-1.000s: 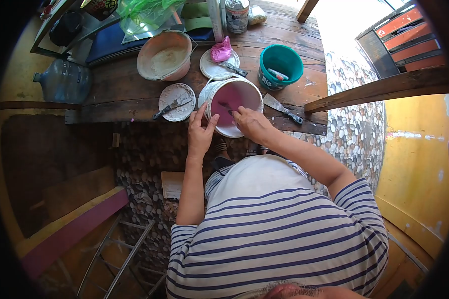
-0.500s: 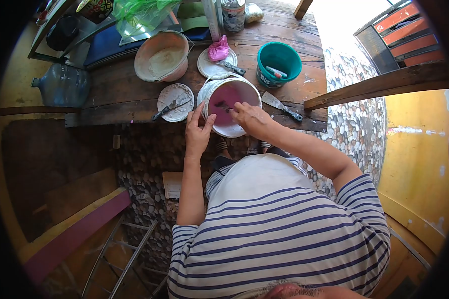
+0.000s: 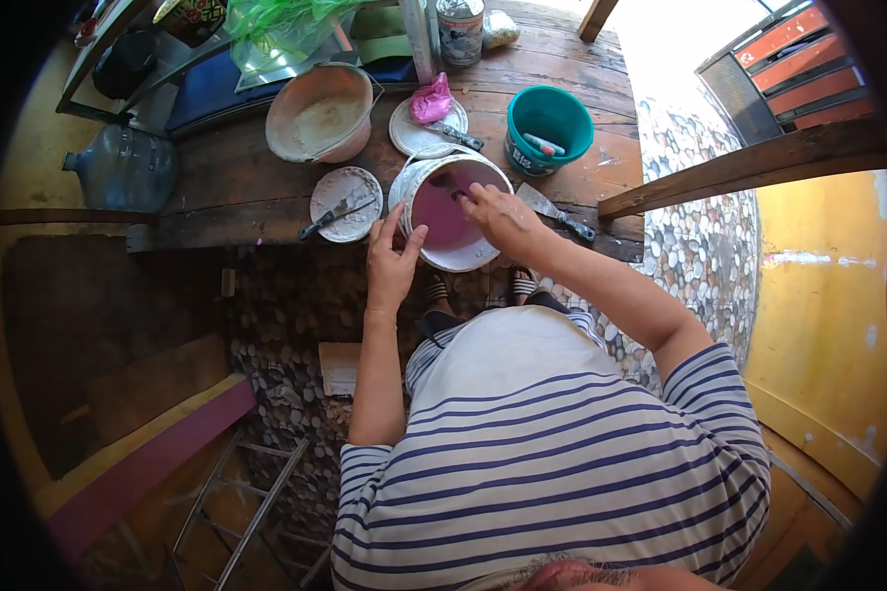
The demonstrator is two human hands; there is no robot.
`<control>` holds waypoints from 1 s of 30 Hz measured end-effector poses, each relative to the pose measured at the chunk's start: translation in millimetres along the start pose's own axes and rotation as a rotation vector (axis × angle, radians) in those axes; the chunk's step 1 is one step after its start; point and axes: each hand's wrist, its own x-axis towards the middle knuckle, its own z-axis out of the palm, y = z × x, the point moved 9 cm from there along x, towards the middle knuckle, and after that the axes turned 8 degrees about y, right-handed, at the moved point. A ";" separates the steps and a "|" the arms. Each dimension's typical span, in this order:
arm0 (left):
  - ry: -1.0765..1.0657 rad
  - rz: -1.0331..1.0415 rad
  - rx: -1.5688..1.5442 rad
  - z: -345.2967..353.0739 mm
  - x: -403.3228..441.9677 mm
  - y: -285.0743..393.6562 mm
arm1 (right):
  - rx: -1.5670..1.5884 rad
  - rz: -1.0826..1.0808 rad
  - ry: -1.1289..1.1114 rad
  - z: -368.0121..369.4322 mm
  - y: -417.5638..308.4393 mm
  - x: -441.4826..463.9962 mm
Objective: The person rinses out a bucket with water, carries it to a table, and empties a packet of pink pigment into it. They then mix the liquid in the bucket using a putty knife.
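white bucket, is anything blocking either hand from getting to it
Nothing visible stands in the way: the left hand is at the white bucket's left rim, and the right hand holds a dark tool inside its open top.

Looked like semi-open home porch, used for paintwork: white round bucket (image 3: 455,262) held pink liquid (image 3: 443,223) at brown wooden-plank worktop (image 3: 562,59); grey-white pebble-patterned floor (image 3: 700,236) lay sunlit; yellow wall (image 3: 818,325) bore white patches (image 3: 788,258); silver metal ladder (image 3: 263,508) stood.

Purple-pink liquid (image 3: 441,219), white bucket (image 3: 455,261)
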 end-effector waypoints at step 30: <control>0.019 0.012 -0.003 -1.7 -3.2 2.5 | 0.091 0.341 0.093 14.4 25.3 -12.4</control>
